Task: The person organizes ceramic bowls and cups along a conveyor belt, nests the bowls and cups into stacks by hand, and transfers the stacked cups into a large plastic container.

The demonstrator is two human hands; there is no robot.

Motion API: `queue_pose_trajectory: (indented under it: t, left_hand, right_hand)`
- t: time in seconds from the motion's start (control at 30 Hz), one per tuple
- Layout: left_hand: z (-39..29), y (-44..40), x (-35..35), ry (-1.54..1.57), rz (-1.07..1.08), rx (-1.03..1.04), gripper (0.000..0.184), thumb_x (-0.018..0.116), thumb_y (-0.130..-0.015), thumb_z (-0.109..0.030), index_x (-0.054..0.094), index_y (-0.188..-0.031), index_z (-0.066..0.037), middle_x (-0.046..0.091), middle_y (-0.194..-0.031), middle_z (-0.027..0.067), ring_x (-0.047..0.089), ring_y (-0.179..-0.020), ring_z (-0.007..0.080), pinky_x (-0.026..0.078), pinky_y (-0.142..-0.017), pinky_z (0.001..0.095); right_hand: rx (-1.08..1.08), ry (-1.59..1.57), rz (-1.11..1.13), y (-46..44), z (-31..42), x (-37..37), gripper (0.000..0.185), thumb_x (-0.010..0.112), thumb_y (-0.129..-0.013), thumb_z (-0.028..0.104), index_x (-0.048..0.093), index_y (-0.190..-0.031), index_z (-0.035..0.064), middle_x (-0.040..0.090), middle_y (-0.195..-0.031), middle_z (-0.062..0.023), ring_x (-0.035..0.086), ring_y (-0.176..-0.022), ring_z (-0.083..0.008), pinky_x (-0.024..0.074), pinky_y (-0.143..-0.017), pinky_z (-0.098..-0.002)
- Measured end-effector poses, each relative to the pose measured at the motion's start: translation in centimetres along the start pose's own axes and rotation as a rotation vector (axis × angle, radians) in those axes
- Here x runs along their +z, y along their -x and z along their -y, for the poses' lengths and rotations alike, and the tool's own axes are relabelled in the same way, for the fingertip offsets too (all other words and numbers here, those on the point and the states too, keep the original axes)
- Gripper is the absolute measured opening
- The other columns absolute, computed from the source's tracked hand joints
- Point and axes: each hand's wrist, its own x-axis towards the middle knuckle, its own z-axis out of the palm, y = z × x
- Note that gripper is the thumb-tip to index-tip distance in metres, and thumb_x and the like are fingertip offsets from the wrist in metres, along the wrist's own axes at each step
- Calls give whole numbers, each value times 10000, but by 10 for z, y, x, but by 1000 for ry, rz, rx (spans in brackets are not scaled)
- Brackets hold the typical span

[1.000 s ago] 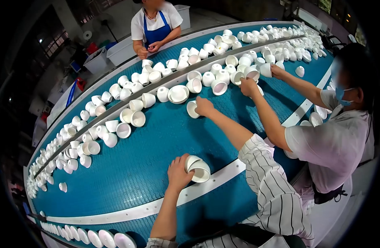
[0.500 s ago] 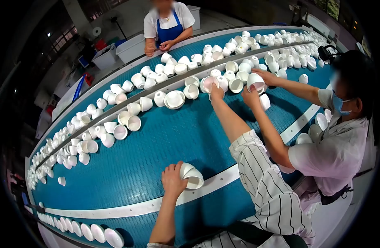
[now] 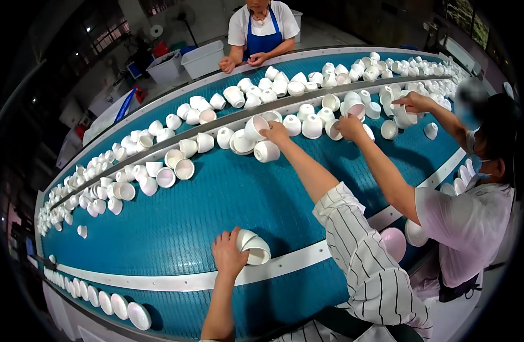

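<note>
My left hand (image 3: 229, 253) is closed around a pair of white handleless cups (image 3: 254, 248), one overlapping the other, over the blue belt near the white divider strip. Across the belt my right hand (image 3: 275, 134) reaches to the row by the metal rail, its fingers on the rim of a tilted white cup (image 3: 254, 129). Just below that cup lies another cup (image 3: 266, 151) on its side, and a wide white bowl (image 3: 240, 142) sits left of it.
Many white cups (image 3: 311, 126) line both sides of the metal rail (image 3: 188, 134). A masked co-worker at right handles cups, with one hand (image 3: 351, 127) close to my right arm. Opposite stands a person in a blue apron (image 3: 263, 37). Saucers (image 3: 139, 316) stand in a row at lower left.
My right hand has moved left along the row and is on a cup there. My left hand still holds its cups. The co-worker's far hand has moved right, and the view has turned slightly.
</note>
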Motion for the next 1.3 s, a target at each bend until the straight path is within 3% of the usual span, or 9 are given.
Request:
queue_pose_trajectory:
  t: [0.13,0.3,0.57,0.73,0.83,0.97,1.07,1.2,1.3]
  left_hand:
    - [-1,2,16,-33,-10,-67,584,716,-567,-166,553,-1128,-140,554,-949,101,526,-907,312,416,-778,443]
    - [-10,-3,23,-47,-17,-138,579,713,-585,-165,540,-1137,-142,552,-959,108,527,-915,317,413,-789,448]
    - [-48,-14,38,-139,-49,-146,559,729,-595,-148,546,-1122,-107,547,-935,123,540,-873,321,419,-734,433]
    - [-99,-21,55,-36,-29,-70,503,714,-634,-153,552,-1110,-115,549,-929,135,561,-863,333,434,-717,445]
    - [-123,-22,54,414,137,-215,376,642,-732,-137,559,-1095,-85,605,-990,159,597,-907,344,476,-753,421]
    - [-173,-12,42,1277,295,-477,380,595,-781,-69,523,-1149,-9,606,-1091,116,600,-988,238,490,-830,339]
    - [-215,13,35,1806,400,-730,460,608,-844,-190,471,-1239,3,577,-1169,169,573,-1073,308,489,-905,434]
    - [-316,51,18,2095,674,-623,452,593,-858,-209,466,-1240,-3,570,-1161,149,588,-1025,289,507,-875,443]
    - [-400,60,6,1933,1219,-487,439,618,-826,-176,490,-1216,-23,574,-1131,129,597,-987,258,513,-862,404]
  right_hand:
    - [41,-319,-73,-47,-34,52,396,711,-703,267,650,-1022,41,657,-993,-169,632,-911,-281,477,-803,-360]
    - [-76,-217,-36,9,-59,-7,411,705,-733,244,614,-1069,26,654,-1003,-151,635,-875,-255,482,-772,-349]
    - [294,-730,29,147,-89,-111,443,620,-855,145,472,-1257,31,606,-1090,-147,631,-932,-231,533,-745,-364]
    - [531,-1215,281,206,-95,-174,287,559,-894,234,561,-1087,21,651,-982,-116,677,-780,-204,588,-647,-354]
    - [378,-1590,500,250,-98,-211,282,567,-890,240,569,-1073,26,659,-936,-113,681,-762,-204,592,-627,-353]
    - [413,-1557,282,319,-47,-275,306,565,-892,232,554,-1119,26,651,-954,-113,678,-776,-198,593,-636,-355]
    - [427,-1433,198,380,-24,-329,355,588,-883,258,536,-1150,30,633,-1023,-109,667,-830,-191,581,-675,-328]
    - [536,-1205,-67,469,-19,-410,424,637,-852,294,525,-1210,97,614,-1085,-69,644,-900,-159,556,-724,-314]
    - [652,-1147,-266,542,-18,-468,486,683,-813,290,518,-1215,72,611,-1079,-75,627,-922,-158,544,-748,-311]
